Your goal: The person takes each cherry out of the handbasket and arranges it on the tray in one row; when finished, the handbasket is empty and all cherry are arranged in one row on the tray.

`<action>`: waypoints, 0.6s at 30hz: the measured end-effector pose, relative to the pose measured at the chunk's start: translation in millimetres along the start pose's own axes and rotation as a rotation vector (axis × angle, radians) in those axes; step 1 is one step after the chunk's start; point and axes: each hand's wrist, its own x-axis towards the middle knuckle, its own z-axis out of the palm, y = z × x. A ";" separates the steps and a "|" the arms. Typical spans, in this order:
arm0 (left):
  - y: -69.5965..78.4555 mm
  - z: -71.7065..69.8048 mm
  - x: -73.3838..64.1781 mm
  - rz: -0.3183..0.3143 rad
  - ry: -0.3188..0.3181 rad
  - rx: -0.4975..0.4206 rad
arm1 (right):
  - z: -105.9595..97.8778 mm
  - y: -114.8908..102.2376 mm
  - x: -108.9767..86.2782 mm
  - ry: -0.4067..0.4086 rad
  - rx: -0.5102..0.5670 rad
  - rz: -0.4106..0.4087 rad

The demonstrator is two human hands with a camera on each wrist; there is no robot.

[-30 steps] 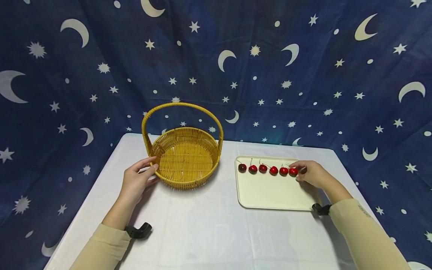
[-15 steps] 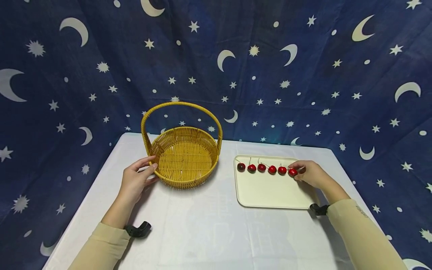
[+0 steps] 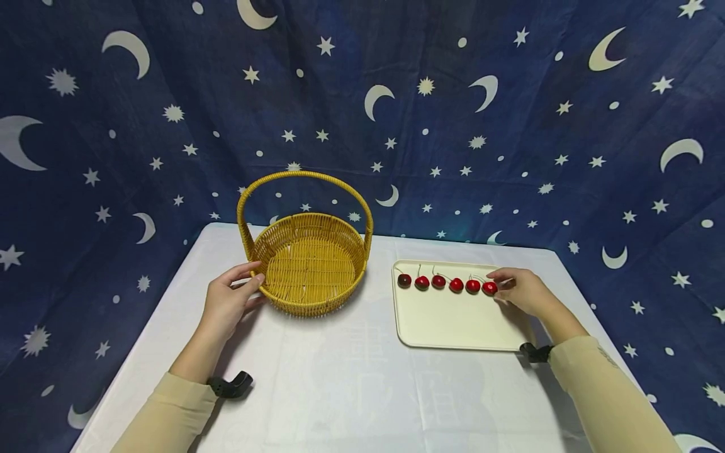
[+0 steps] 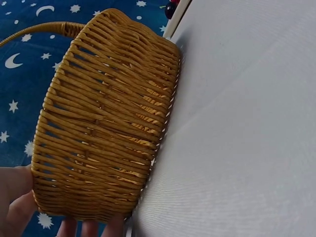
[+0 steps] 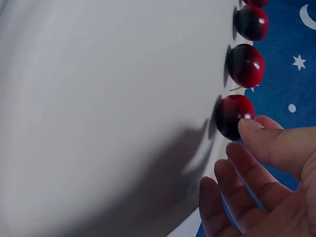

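Observation:
A yellow woven basket with a tall arched handle stands at the back left of the table. My left hand holds its left rim, thumb at the rim and other fingers against the woven side in the left wrist view. On a cream tray to the right lies a row of several red cherries with thin stems. At the right end of that row, my right hand has thumb and index finger at the last cherry, pinching it lightly. The other fingers are spread loosely beside it.
A white cloth covers the table. A dark blue star-and-moon curtain hangs behind and at both sides. Each wrist carries a small black camera, such as the left one.
The end cherry has shifted very slightly beside its neighbour, and my right fingers have moved a little with it. The left hand and the basket stay put.

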 end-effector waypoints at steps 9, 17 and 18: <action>16.2 -11.2 -7.0 0.224 0.055 0.445 | -15.1 -14.1 -10.2 0.100 -0.015 -0.073; 50.2 -19.5 -20.6 0.412 0.167 0.651 | -19.8 -72.4 -34.3 0.259 -0.109 -0.105; 53.8 -19.9 -22.8 0.430 0.179 0.678 | -18.5 -80.8 -37.5 0.285 -0.120 -0.121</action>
